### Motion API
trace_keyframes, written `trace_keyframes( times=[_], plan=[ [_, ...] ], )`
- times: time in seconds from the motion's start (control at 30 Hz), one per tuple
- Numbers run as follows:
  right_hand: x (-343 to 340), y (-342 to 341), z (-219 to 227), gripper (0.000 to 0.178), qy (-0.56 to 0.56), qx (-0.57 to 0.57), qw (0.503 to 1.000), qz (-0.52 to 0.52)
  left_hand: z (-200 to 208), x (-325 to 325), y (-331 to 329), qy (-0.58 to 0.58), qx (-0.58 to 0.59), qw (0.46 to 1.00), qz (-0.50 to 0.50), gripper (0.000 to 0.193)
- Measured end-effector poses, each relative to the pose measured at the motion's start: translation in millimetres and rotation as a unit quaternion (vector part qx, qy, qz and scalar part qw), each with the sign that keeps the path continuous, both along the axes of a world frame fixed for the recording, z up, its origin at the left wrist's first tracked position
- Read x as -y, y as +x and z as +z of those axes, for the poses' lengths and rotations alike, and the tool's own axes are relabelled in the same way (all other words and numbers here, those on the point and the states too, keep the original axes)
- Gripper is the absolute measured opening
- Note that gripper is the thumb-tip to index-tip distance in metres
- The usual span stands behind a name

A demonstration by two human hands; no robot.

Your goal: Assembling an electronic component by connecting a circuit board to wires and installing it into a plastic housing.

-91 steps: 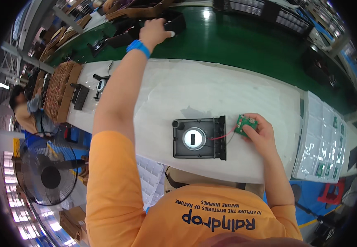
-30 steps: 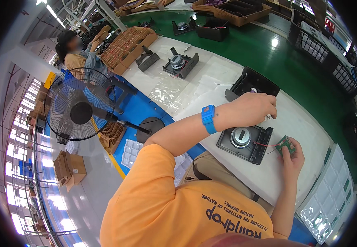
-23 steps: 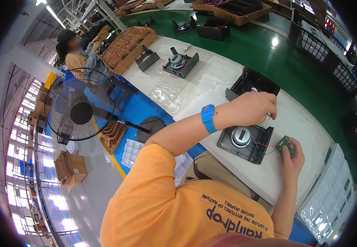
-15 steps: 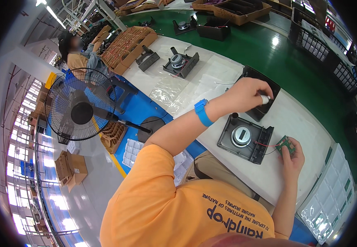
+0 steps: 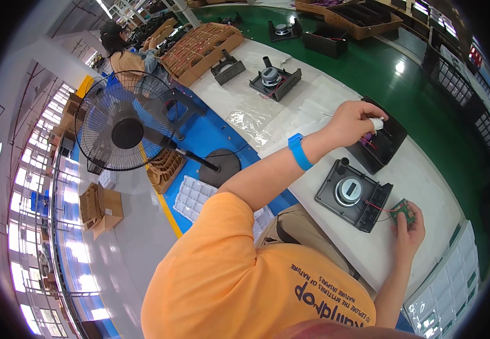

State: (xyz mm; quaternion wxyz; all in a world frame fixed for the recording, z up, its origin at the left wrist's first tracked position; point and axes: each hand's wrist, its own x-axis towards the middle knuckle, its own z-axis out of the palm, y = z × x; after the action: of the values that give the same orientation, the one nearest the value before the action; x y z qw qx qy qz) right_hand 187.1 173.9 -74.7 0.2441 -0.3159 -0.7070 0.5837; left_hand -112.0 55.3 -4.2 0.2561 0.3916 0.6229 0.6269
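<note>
My left hand [image 5: 351,123], with a blue band on its wrist, pinches a small white piece [image 5: 376,124] above a black open box [image 5: 390,156]. A purple part [image 5: 367,137] and red wires show below those fingers. Between thumb and fingers, my right hand [image 5: 411,230] grips a green circuit board [image 5: 404,210]. Red and black wires run from the board to a black speaker housing [image 5: 331,199] lying on the white-covered table. A round silver-faced speaker [image 5: 349,191] sits in that housing.
Farther along the table [image 5: 239,82] lie another speaker housing [image 5: 275,82], a black frame [image 5: 227,69] and a cardboard box of wired parts [image 5: 205,51]. A white compartment tray [image 5: 445,288] stands at right. A fan [image 5: 127,133] and a seated person [image 5: 126,61] are at left.
The whole view has shifted, with the scene sliding rightward. My left hand has lifted the white piece slightly, and the purple part and red wires now show. My right hand still holds the circuit board.
</note>
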Motion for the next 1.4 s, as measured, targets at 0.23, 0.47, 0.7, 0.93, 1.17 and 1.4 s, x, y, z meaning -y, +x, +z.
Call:
trace_keyframes(
  times=[0.23,0.47,0.7,0.93,1.17,1.4],
  plan=[
    [1.2,-0.8,-0.6,0.031,0.002,-0.004,1.0,-0.008,-0.1,-0.7,6.8,0.006,-0.053,0.998,0.022,0.024],
    [1.6,0.0,-2.7,0.031,0.008,0.0,1.0,-0.009,-5.3,-2.9,6.8,0.023,-0.061,0.997,0.03,0.025],
    [1.4,0.9,-1.9,0.032,0.011,-0.008,1.0,-0.015,-3.8,-1.7,9.9,0.024,-0.094,0.994,0.044,0.025],
    [-0.2,0.8,-5.2,0.032,0.009,-0.019,0.999,-0.026,1.3,10.0,28.1,0.021,-0.18,0.983,-0.009,0.021],
    [-0.1,2.1,-3.5,0.031,0.009,-0.012,1.0,-0.012,-0.1,24.1,29.1,-0.02,-0.079,0.996,-0.029,0.02],
    [-1.0,1.2,-3.9,0.03,0.004,-0.02,0.999,-0.036,-11.8,43.4,27.0,0.049,0.023,0.998,-0.045,0.019]
  ],
)
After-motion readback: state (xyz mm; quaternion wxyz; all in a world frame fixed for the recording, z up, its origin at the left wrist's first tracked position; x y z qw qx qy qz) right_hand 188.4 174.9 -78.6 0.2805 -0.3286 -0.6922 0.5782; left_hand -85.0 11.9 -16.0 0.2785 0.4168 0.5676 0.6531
